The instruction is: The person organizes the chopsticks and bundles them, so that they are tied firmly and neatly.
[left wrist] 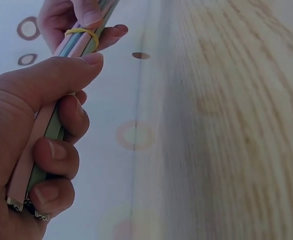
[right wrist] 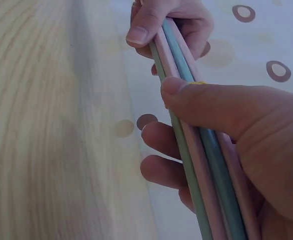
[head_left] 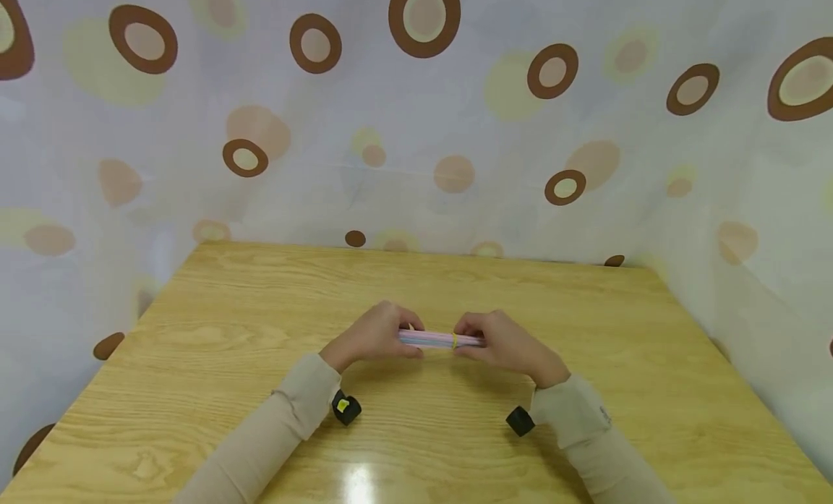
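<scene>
Above the table, both hands hold a bundle of slim pastel pencils (head_left: pixel 426 338) in pink, green and blue. My left hand (head_left: pixel 377 334) grips one end, its fingers curled round the shafts; silvery tips (left wrist: pixel 15 203) stick out at the bottom of its palm in the left wrist view. A yellow rubber band (head_left: pixel 454 340) circles the bundle nearer the other end. There my right hand (head_left: pixel 510 343) holds the pencils (right wrist: pixel 216 165) between thumb and fingers, with its thumb beside the band. The bundle lies roughly level in the head view.
The wooden table (head_left: pixel 416 439) spreads out beneath both hands. A pale curtain (head_left: pixel 416 128) with brown and yellow ovals hangs behind the table and along its sides. A small black device (head_left: pixel 346 408) sits at the left wrist, another black device (head_left: pixel 520 421) at the right.
</scene>
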Motion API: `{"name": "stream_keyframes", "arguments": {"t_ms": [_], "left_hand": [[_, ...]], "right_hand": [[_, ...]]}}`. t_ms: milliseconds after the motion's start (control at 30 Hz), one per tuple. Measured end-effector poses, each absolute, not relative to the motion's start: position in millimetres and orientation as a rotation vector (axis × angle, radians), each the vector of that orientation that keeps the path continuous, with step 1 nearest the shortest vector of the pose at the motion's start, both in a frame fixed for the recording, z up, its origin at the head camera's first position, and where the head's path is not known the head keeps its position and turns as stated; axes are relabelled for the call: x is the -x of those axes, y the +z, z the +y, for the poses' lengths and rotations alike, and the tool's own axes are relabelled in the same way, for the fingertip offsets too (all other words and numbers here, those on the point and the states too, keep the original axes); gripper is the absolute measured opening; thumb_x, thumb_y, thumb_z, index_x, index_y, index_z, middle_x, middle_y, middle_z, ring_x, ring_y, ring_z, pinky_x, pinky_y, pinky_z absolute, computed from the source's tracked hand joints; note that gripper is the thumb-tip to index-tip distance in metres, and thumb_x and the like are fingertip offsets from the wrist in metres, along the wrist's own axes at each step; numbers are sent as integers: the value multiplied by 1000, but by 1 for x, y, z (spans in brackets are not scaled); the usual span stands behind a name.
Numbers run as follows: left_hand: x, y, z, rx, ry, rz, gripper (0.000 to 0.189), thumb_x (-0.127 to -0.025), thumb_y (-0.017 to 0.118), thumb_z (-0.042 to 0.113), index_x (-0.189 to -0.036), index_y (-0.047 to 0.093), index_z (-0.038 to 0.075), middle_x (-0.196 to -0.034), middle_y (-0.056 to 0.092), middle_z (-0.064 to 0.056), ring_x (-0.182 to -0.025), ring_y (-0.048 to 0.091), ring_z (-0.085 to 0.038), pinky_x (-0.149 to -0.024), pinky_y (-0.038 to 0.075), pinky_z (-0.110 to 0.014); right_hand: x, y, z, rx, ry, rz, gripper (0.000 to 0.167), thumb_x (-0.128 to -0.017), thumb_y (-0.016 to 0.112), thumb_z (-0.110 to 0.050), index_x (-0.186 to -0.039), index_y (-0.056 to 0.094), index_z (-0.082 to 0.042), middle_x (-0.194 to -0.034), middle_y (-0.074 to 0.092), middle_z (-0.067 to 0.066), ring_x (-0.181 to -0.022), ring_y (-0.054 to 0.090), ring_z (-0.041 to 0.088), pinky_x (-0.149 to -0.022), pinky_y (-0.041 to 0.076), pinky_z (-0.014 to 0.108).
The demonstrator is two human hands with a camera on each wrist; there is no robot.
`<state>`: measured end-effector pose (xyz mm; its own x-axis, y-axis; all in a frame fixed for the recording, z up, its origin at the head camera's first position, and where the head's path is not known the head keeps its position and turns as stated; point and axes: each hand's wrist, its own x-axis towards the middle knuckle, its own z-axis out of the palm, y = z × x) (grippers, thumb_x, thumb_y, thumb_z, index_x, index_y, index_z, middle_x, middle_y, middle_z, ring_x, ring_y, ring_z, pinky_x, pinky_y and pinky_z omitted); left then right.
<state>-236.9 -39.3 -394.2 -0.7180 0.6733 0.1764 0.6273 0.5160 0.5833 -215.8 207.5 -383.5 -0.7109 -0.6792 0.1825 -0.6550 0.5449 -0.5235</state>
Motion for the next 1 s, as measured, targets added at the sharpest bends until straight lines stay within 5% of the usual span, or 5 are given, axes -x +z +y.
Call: {"name": "stream_keyframes", "arguments": {"t_ms": [300,800,1000], "left_hand": [[229,-395,-30,-1183,960,2609,19,-78,81,18,-93,73,9,-81,69,1,-64,52,-5,-61,43,-20],[222,-399,-21,-1320,852,2715,21,-78,81,23,-93,74,10,-87,72,1,-68,56,-5,-64,44,-19],[223,-398,-25,-1293,833,2750,24,-77,81,23,-96,73,10,-87,72,0,-69,57,-6,-64,45,-21]], "right_hand": [[208,-387,193,1249,-792,2729,16,-86,72,-15,-98,66,-6,-76,65,-1,-54,35,-3,-51,35,17],[205,-390,189,1255,-863,2598,49,-88,70,-16,-131,51,-1,-93,73,3,-73,60,0,-67,49,20],[207,-387,192,1201,-862,2572,58,-87,71,-18,-137,44,-2,-95,72,2,-73,56,1,-70,46,23]]}}
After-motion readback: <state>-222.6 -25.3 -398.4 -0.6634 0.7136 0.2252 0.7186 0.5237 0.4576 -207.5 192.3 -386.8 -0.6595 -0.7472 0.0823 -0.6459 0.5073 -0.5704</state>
